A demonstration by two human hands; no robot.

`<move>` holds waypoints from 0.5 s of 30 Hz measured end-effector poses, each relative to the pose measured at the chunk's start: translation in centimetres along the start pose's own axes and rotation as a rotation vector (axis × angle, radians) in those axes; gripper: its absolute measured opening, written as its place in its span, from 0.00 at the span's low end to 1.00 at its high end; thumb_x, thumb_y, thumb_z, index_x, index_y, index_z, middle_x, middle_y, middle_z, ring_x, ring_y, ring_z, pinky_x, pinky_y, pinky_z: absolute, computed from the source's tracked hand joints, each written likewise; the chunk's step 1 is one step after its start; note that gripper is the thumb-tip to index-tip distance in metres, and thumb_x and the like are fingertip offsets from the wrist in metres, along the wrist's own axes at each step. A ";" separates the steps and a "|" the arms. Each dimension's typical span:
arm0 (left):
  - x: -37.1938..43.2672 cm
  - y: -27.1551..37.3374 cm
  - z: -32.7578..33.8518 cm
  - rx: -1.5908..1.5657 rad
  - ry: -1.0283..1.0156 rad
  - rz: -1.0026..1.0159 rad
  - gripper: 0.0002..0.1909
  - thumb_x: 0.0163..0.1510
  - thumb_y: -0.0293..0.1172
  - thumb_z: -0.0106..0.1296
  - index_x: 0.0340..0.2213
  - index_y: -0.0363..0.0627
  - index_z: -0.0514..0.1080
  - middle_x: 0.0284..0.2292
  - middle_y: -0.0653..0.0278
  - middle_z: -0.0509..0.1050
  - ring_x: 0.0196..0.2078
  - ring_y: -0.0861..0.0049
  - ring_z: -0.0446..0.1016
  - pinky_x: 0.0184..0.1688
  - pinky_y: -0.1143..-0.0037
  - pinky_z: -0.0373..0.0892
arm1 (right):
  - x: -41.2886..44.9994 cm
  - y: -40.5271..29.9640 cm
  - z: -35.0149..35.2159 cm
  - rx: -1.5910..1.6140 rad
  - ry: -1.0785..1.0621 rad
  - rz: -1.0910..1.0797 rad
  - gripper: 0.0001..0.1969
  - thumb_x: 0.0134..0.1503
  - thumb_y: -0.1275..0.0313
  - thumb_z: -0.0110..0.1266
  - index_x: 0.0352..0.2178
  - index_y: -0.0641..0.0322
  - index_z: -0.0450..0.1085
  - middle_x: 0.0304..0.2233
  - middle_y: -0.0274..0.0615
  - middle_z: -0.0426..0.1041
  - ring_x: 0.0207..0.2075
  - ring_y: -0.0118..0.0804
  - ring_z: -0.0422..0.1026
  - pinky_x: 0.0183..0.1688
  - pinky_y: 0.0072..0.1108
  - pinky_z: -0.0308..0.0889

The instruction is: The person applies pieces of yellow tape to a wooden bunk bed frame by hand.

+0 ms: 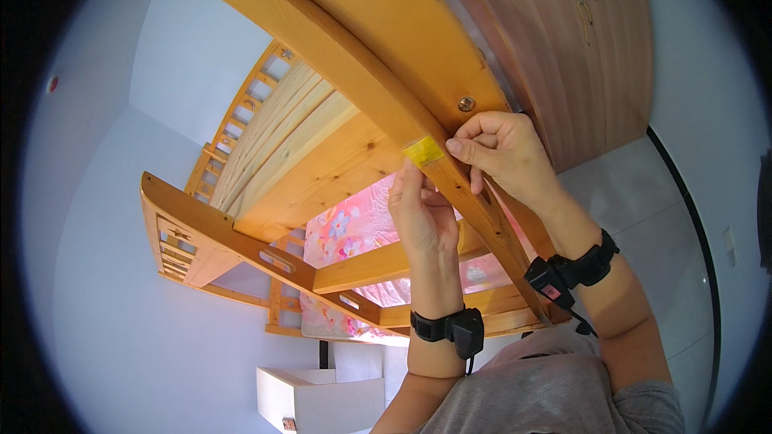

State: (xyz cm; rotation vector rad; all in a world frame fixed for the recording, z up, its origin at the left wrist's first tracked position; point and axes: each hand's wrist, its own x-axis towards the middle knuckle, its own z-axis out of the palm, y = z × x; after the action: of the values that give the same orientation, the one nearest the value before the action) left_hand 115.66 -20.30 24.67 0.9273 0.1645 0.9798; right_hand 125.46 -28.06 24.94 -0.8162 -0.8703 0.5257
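Observation:
A strip of shiny yellow tape (424, 151) lies across the edge of a wooden bunk bed's side post (362, 75). My left hand (424, 208) is at the tape's lower left edge, its fingertips touching or very close to it. On the other side, my right hand (499, 154) has thumb and index finger pinched together at the tape's right edge; whether a bit of tape is between them cannot be told. A bolt head (466, 103) sits in the wide board above my right hand. Both wrists wear black straps with small devices.
The bunk bed's ladder rung (362, 268) and slotted rail (277, 259) lie left of my hands. Below the upper bunk is a pink floral mattress (338, 226). A wooden wardrobe (555, 60) stands at the upper right, and a white cabinet (338, 404) at the bottom.

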 end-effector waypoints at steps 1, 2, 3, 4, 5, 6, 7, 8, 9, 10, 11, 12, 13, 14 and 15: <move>-0.1 0.0 0.2 0.010 0.001 0.007 0.09 0.49 0.30 0.43 0.28 0.34 0.66 0.24 0.62 0.70 0.24 0.82 0.69 0.27 0.84 0.66 | 0.1 0.0 0.0 -0.014 -0.006 -0.002 0.09 0.48 0.72 0.49 0.21 0.71 0.65 0.13 0.35 0.66 0.10 0.19 0.61 0.12 0.08 0.55; -0.1 0.0 0.2 0.009 0.002 0.007 0.09 0.49 0.30 0.43 0.28 0.34 0.66 0.24 0.62 0.70 0.24 0.82 0.69 0.27 0.84 0.66 | 0.2 0.0 -0.1 -0.028 -0.012 -0.003 0.09 0.48 0.73 0.49 0.21 0.71 0.65 0.13 0.36 0.66 0.10 0.19 0.62 0.12 0.08 0.55; -0.1 -0.2 0.3 0.036 0.021 0.023 0.09 0.49 0.30 0.43 0.28 0.34 0.66 0.24 0.61 0.70 0.24 0.82 0.69 0.27 0.83 0.66 | 0.2 0.0 -0.1 -0.030 -0.012 -0.003 0.09 0.48 0.73 0.49 0.21 0.71 0.65 0.13 0.36 0.66 0.10 0.19 0.62 0.12 0.08 0.55; -0.2 -0.3 0.3 0.063 0.039 0.039 0.10 0.49 0.31 0.43 0.28 0.34 0.66 0.25 0.61 0.70 0.25 0.82 0.69 0.28 0.83 0.66 | 0.1 0.1 0.0 -0.037 0.003 0.002 0.09 0.48 0.73 0.49 0.21 0.71 0.65 0.13 0.36 0.66 0.10 0.19 0.62 0.12 0.08 0.56; -0.2 -0.2 0.3 0.061 0.038 0.038 0.10 0.49 0.31 0.43 0.28 0.34 0.66 0.25 0.61 0.70 0.25 0.82 0.69 0.28 0.83 0.66 | 0.2 0.1 0.0 -0.044 0.017 0.006 0.09 0.48 0.73 0.49 0.21 0.71 0.65 0.13 0.36 0.66 0.10 0.19 0.62 0.12 0.08 0.56; -0.2 -0.1 0.2 0.058 0.006 0.032 0.10 0.49 0.31 0.43 0.29 0.34 0.66 0.25 0.61 0.70 0.25 0.82 0.69 0.28 0.83 0.66 | 0.2 0.3 0.0 -0.043 0.017 0.008 0.09 0.48 0.73 0.49 0.21 0.71 0.65 0.13 0.36 0.66 0.10 0.19 0.62 0.12 0.08 0.56; -0.2 0.0 0.2 0.055 -0.027 0.025 0.10 0.50 0.30 0.43 0.29 0.34 0.66 0.25 0.61 0.70 0.25 0.82 0.69 0.28 0.83 0.66 | 0.2 0.4 -0.1 -0.044 0.020 0.004 0.09 0.48 0.73 0.49 0.21 0.71 0.65 0.13 0.36 0.66 0.10 0.19 0.62 0.12 0.08 0.55; -0.2 -0.1 0.1 0.055 -0.026 0.024 0.10 0.50 0.30 0.43 0.29 0.34 0.66 0.25 0.61 0.70 0.25 0.82 0.69 0.28 0.83 0.66 | 0.3 0.5 -0.1 -0.045 0.022 0.000 0.09 0.48 0.73 0.49 0.21 0.71 0.65 0.13 0.36 0.66 0.10 0.19 0.62 0.12 0.08 0.55; -0.2 0.0 0.1 0.048 -0.010 0.020 0.10 0.50 0.30 0.43 0.29 0.34 0.66 0.25 0.61 0.70 0.25 0.82 0.69 0.28 0.83 0.66 | 0.2 0.3 0.0 -0.044 0.023 -0.002 0.09 0.48 0.73 0.49 0.21 0.71 0.65 0.13 0.36 0.66 0.10 0.19 0.62 0.12 0.08 0.55; -0.2 0.0 0.2 0.041 0.007 0.015 0.10 0.50 0.30 0.43 0.29 0.34 0.66 0.25 0.61 0.71 0.26 0.81 0.69 0.28 0.83 0.66 | 0.1 0.1 0.0 0.001 0.012 0.004 0.09 0.48 0.73 0.49 0.21 0.71 0.65 0.13 0.36 0.66 0.10 0.19 0.62 0.11 0.08 0.55; -0.2 0.1 0.1 0.042 0.005 0.016 0.10 0.50 0.30 0.43 0.29 0.34 0.66 0.25 0.61 0.71 0.26 0.81 0.69 0.28 0.83 0.66 | 0.1 -0.1 0.1 0.046 0.002 0.011 0.09 0.48 0.73 0.48 0.20 0.71 0.65 0.13 0.37 0.66 0.10 0.19 0.62 0.11 0.08 0.55; -0.1 0.0 -0.2 0.043 -0.008 0.022 0.10 0.50 0.30 0.43 0.29 0.34 0.66 0.25 0.61 0.71 0.26 0.81 0.69 0.28 0.83 0.66 | 0.1 -0.1 0.1 0.044 0.004 0.011 0.09 0.48 0.73 0.48 0.20 0.71 0.65 0.13 0.37 0.66 0.10 0.19 0.62 0.11 0.08 0.55; 0.0 -0.1 -0.4 0.044 -0.021 0.028 0.10 0.50 0.30 0.42 0.29 0.34 0.66 0.26 0.60 0.71 0.26 0.81 0.69 0.29 0.83 0.66 | 0.2 -0.2 0.1 0.015 0.001 0.018 0.09 0.48 0.73 0.48 0.20 0.71 0.65 0.13 0.36 0.66 0.09 0.19 0.62 0.11 0.08 0.55; 0.0 -0.2 -0.4 0.042 -0.022 0.026 0.10 0.50 0.30 0.42 0.29 0.34 0.66 0.26 0.60 0.71 0.26 0.81 0.69 0.29 0.83 0.66 | 0.2 -0.2 0.1 -0.014 -0.001 0.026 0.09 0.48 0.73 0.48 0.20 0.71 0.65 0.13 0.36 0.66 0.09 0.19 0.62 0.11 0.08 0.55; -0.1 -0.2 -0.2 0.046 -0.015 0.031 0.10 0.50 0.30 0.42 0.29 0.34 0.66 0.26 0.60 0.71 0.26 0.80 0.69 0.29 0.82 0.67 | 0.3 -0.2 0.2 -0.016 -0.001 0.026 0.09 0.48 0.73 0.48 0.20 0.71 0.65 0.13 0.36 0.66 0.09 0.19 0.62 0.11 0.08 0.55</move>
State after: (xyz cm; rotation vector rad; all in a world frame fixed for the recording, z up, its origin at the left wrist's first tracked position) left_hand 115.65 -20.28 24.41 0.9815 0.1610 1.0006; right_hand 125.49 -27.91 25.24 -0.8429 -0.8666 0.5420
